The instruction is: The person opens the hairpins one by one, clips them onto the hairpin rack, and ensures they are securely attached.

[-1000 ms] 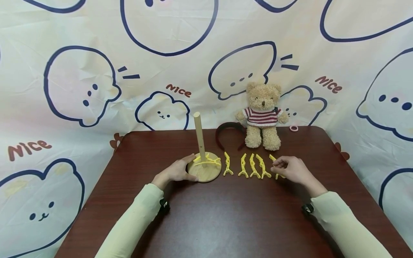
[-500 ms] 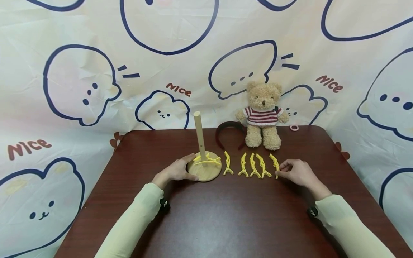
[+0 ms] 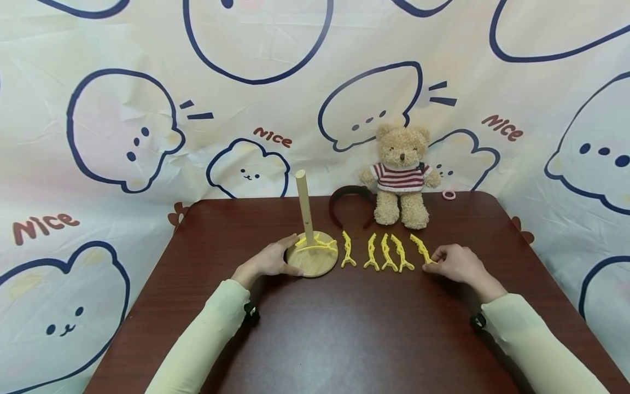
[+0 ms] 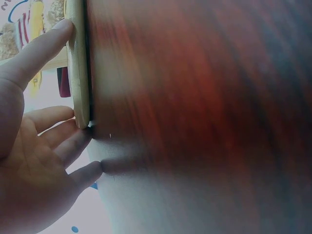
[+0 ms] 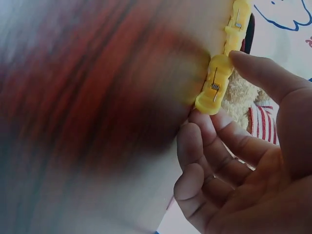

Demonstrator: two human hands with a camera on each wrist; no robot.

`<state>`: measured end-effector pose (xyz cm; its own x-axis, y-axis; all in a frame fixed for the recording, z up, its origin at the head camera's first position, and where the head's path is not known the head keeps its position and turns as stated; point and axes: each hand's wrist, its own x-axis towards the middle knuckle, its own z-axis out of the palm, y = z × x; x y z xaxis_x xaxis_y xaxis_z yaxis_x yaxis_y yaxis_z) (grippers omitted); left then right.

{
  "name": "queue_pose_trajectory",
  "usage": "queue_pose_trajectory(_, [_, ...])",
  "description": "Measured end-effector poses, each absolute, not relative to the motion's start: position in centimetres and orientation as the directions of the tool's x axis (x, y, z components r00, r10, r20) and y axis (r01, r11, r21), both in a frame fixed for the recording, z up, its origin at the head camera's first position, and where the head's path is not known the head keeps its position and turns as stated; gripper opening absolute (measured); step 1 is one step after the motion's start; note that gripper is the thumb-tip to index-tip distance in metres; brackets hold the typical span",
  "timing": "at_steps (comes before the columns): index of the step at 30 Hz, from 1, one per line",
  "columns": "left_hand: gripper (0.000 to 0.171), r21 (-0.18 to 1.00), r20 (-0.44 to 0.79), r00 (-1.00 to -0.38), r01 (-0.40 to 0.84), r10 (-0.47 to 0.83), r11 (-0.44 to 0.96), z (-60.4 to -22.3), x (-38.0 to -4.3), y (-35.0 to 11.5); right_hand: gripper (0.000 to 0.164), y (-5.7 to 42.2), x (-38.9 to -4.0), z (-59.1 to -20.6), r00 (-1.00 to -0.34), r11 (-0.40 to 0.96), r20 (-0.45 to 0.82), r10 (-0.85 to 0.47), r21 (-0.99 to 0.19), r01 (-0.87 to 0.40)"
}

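Note:
My left hand (image 3: 268,260) grips the rim of a round wooden base with an upright wooden post, a wooden stand (image 3: 315,267). In the left wrist view, the thumb and fingers meet the edge of the base (image 4: 80,83) from two sides. Two yellow hair clips (image 3: 317,249) lie on the base by the post. My right hand (image 3: 459,264) pinches the forked near end of a yellow alligator hair clip (image 3: 420,245) at the right of a row. The right wrist view shows that clip's small spring (image 5: 215,87) between thumb and fingers.
Several more yellow hair clips (image 3: 386,253) lie in a row between the hands. Behind them are a dark headband (image 3: 337,205) and a teddy bear (image 3: 401,178) in a striped shirt. A pink ring (image 3: 448,195) lies at the back edge of the brown table (image 3: 315,334).
My right hand has shifted slightly right and nearer, now at the rightmost clip's forked end. That clip has swung in its grip, its near end going right. The left hand stays on the stand.

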<state>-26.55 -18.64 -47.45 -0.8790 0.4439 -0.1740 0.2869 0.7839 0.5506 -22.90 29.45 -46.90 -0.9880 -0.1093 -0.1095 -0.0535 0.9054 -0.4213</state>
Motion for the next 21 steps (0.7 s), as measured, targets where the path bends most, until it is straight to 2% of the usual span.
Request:
queue_pose_trajectory(8, [0.101, 0.546, -0.171, -0.881, 0.288, 0.441, 0.787, -47.41, -26.52, -18.62, 0.052, 29.49, -22.79, -46.8, -0.982, 0.935, -0.179, -0.055, -0.354, 0.012])
queue_pose_trajectory(14, [0.102, 0.551, -0.176, -0.88, 0.283, 0.44, 0.785, -47.33, -26.44, -18.57, 0.048, 29.44, -22.86, -46.81, -0.98, 0.937, -0.192, -0.06, -0.348, 0.011])
queue_pose_trajectory(21, [0.102, 0.55, -0.173, -0.88, 0.286, 0.442, 0.785, -47.4, -26.48, -18.61, 0.036, 30.0, -22.98, -46.74, -0.99, 0.924, -0.099, -0.097, -0.379, -0.052])
